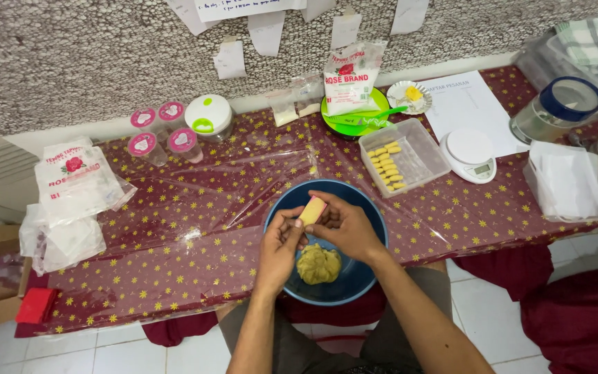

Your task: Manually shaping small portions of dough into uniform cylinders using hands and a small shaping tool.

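My left hand (279,244) and my right hand (344,227) meet over a blue bowl (367,208) at the table's front edge. Together they pinch a small pale yellow piece of dough (312,210), held up between the fingertips of both. A lump of yellow-green dough (318,264) lies in the bottom of the bowl, just below my hands. Behind the bowl stands a clear plastic box (420,156) with a row of several small shaped yellow pieces (387,167) along its left side.
A white kitchen scale (470,154) and a paper sheet (468,100) sit right of the box. Flour bags (74,181) lie at the left, another on a green plate (351,125). Several pink-lidded cups (162,131), a lidded tub (208,114), a jar (555,107), a tissue tray (565,181).
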